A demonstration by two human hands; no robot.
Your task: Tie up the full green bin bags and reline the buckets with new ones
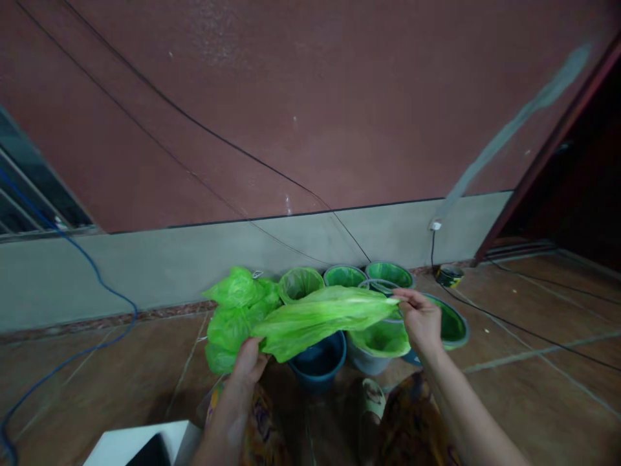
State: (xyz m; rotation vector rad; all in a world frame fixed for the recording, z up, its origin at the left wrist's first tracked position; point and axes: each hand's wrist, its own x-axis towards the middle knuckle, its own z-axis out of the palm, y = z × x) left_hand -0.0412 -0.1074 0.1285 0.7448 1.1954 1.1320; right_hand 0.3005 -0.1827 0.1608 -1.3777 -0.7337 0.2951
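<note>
A thin green plastic bag is stretched between my two hands above the floor. My left hand grips its lower left end. My right hand pinches its upper right end. Right under the bag stands a dark blue bucket with no liner. Beside it a grey bucket carries a green liner. A heap of crumpled green bags lies on the floor just left of my left hand.
Several green-lined buckets stand in a row against the wall, another at my right. A small tin sits below a wall socket. A blue cable trails at left. A white object lies near my left knee.
</note>
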